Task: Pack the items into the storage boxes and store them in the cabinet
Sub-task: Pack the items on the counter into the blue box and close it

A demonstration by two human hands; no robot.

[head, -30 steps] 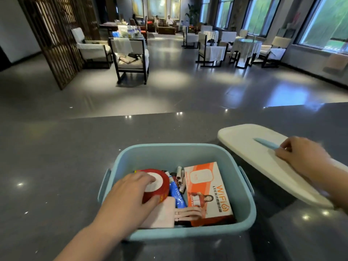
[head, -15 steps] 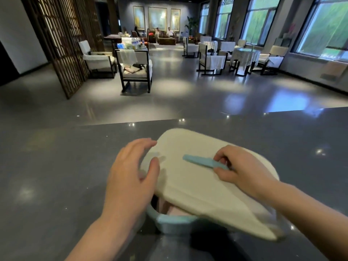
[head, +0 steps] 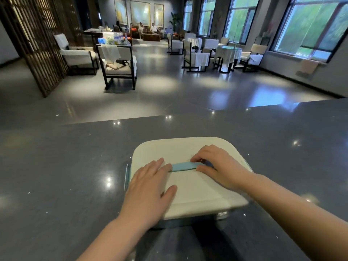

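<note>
Lid: the white lid point(head: 190, 193) is lying flat on top of the storage box point(head: 127, 176), on the near part of the counter; it is a rounded rectangle of smooth matte plastic.
Handle: a narrow light-blue strap point(head: 181, 166) is running across the middle of the lid.
Storage box: only a thin blue edge and side handle are showing at the left of the lid; the inside is hidden.
Left hand: the left hand point(head: 148, 191) is pressing flat on the left half of the lid, fingers straight, tips touching the end of the strap.
Right hand: the right hand point(head: 216, 164) is pinching the right end of the strap between thumb and curled fingers.
Counter: the dark grey counter point(head: 66, 176) is polished and is reflecting small ceiling lights.
Around: beyond the counter, armchairs point(head: 118, 66) with white covers are standing on a glossy floor, beside a wooden lattice screen point(head: 33, 44).
Change: half a second ago the lid was tilted above the open box; now it is covering it.
</note>
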